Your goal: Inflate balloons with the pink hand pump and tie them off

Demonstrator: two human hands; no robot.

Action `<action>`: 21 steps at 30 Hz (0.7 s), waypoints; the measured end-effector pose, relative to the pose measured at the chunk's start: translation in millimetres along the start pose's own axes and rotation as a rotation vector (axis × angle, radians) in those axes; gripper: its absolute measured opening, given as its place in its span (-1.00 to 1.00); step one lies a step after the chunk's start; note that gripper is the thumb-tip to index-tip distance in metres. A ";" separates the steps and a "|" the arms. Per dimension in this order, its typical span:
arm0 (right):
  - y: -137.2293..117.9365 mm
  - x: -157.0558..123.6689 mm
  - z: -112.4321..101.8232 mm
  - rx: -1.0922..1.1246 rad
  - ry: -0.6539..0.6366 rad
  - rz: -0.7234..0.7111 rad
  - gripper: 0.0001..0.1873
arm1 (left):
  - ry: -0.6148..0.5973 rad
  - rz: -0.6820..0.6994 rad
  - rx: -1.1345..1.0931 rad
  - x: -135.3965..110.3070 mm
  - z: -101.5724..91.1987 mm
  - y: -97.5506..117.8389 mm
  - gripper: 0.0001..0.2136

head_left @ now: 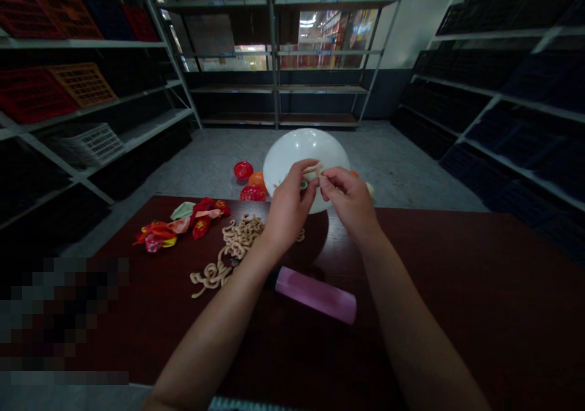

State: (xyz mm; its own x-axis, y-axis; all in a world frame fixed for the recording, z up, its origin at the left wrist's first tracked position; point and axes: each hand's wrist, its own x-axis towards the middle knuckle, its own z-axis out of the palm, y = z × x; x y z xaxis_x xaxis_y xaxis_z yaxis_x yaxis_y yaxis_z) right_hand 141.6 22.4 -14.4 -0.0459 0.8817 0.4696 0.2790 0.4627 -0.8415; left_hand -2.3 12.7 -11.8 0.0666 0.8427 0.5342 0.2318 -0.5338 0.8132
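Note:
A large inflated white balloon is just beyond my hands, over the far edge of the table. My left hand is in front of it, fingers curled and thumb bent, closed on a pale stretch that looks like the balloon's neck. Close to it on the right, my right hand pinches the same pale piece between thumb and fingertips. A small dark green-rimmed object peeks out by my left fingers; its kind is unclear. Below my hands a pink cylinder lies on its side on the table.
On the dark brown table, beige curly cords lie heaped beside my left forearm. Farther left are limp, colourful balloons. Red and orange balloons show past the far edge. Shelves with crates line the room.

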 end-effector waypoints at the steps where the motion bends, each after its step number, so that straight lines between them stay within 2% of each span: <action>1: -0.3 0.1 0.3 -0.010 0.000 0.001 -0.68 | 0.014 0.010 0.036 -1.1 1.0 0.4 -0.76; 5: -1.1 -0.5 3.5 -0.043 0.014 0.008 -0.70 | 0.057 0.083 0.228 -3.7 6.6 -0.8 -0.82; 8: -2.7 -1.9 7.6 -0.057 0.039 -0.010 -0.75 | 0.086 0.103 0.261 -5.0 9.7 -2.1 -0.88; 14: -7.8 -5.2 11.6 -0.168 0.083 -0.051 -0.82 | 0.126 0.059 0.213 -6.0 10.1 -2.8 -0.92; 21: -6.8 -5.9 12.3 -0.332 0.074 -0.143 -0.80 | 0.068 -0.094 0.109 3.6 -3.5 -5.3 -0.88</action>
State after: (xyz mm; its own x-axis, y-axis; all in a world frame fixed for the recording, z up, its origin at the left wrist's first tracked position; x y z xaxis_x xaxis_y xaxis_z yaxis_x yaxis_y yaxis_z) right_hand 128.1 15.2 -14.7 -0.0408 0.7956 0.6044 0.5710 0.5150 -0.6393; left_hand -6.7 18.3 -13.4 -0.0252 0.8800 0.4743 0.3379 -0.4390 0.8325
